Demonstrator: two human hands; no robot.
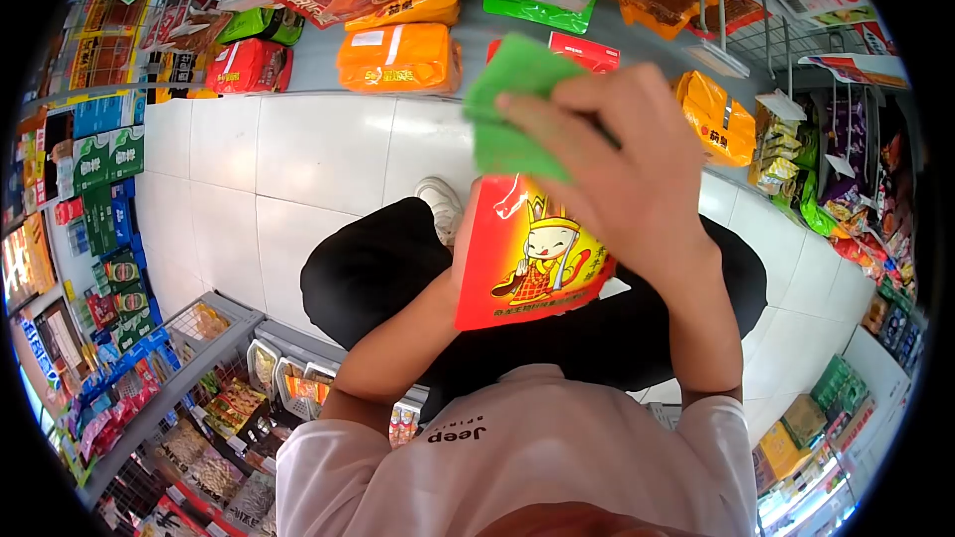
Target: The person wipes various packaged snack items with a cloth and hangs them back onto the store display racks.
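Observation:
My right hand (627,154) grips a folded green cloth (522,104), the fingers bent over its near side. Just below the cloth is a red and yellow snack bag (537,259) with a cartoon figure in a crown on its front. My left hand (462,239) holds this bag from behind, so most of its fingers are hidden. The bag is raised in front of my bent knees. From this angle the cloth overlaps the bag's upper edge; I cannot tell whether they touch.
Ahead is a grey shelf (318,65) with orange packs (398,58), a red pack (249,67) and bags on metal hooks. A wire rack (204,338) with snacks stands at the lower left. Stacked boxes (836,388) are at the right. White floor tiles (318,149) surround me.

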